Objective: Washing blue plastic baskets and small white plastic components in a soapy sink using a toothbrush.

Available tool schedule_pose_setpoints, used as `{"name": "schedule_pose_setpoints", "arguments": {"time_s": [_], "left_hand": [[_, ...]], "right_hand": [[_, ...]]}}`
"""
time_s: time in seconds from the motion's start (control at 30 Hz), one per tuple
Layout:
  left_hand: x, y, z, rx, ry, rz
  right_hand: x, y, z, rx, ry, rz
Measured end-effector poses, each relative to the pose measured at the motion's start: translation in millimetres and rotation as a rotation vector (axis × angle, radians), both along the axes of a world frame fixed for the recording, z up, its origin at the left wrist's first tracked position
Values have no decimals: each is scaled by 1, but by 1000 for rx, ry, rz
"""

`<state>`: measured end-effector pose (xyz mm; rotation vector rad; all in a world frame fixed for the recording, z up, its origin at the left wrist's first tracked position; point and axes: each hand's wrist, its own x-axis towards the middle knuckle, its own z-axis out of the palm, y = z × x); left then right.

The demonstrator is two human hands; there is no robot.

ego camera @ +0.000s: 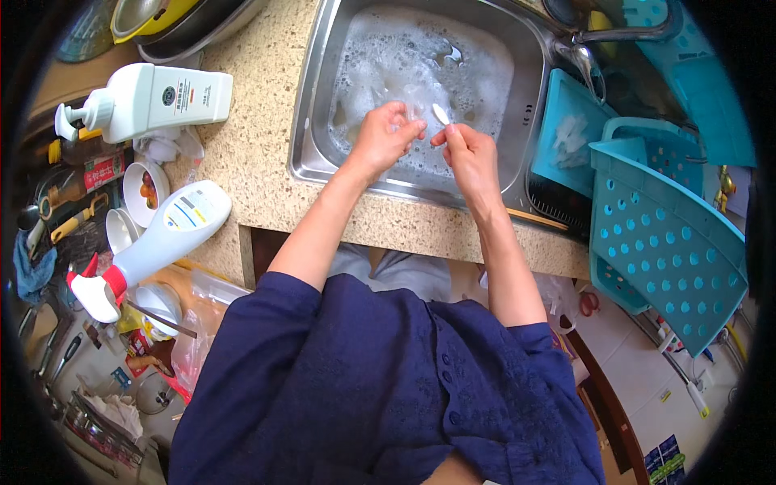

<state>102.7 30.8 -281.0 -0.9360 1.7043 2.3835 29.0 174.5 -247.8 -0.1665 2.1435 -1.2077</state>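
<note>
Both of my hands are over a stainless steel sink holding cloudy, foamy water. My left hand has its thumb and fingers curled around a clear plastic piece; its outline is hard to make out against the suds. Close by on the right, my right hand pinches a small white stick-like tool with a rounded tip, possibly a small brush or swab. That tip points up and left, toward the clear piece. The lower part of the tool is hidden in my fingers.
A metal faucet rises at the sink's right corner. Beside it lie a turquoise tray with clear plastic pieces and a perforated turquoise basket. Leftward on the speckled counter are a pump bottle, a spray bottle and bowls.
</note>
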Motion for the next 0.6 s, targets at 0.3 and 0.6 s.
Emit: {"name": "schedule_pose_setpoints", "arguments": {"time_s": [0.3, 0.6], "left_hand": [[-9, -11, 3, -305, 24, -98], [-12, -39, 6, 62, -262, -400]], "right_hand": [[-19, -8, 13, 236, 83, 276], [-33, -6, 9, 321, 714, 639]]}}
